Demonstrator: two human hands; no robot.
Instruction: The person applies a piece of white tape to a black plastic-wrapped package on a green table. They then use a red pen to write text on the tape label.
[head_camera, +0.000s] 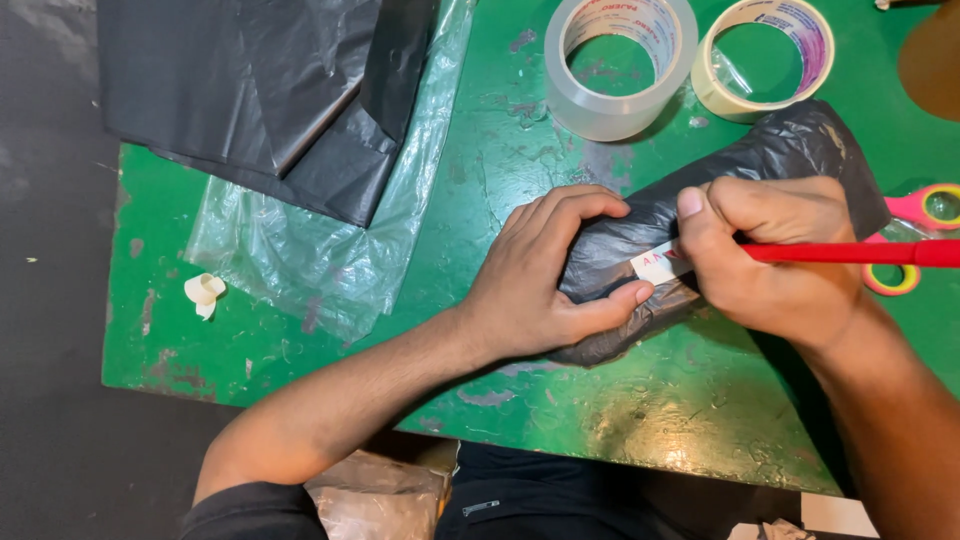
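At centre right of the frame, the left hand (545, 275) clamps its fingers on the black-wrapped parcel (720, 190) lying on the green tabletop (640, 400). The right hand (775, 255) pinches a red pen (850, 252) over the white label (660, 265). Writing goes best with the parcel pinned flat and the strokes light.

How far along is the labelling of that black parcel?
Done: the black plastic parcel is wrapped, with a white label on it. In hand: the left hand steadies it while the right hand writes with a red pen. Left: part of the label is blank.
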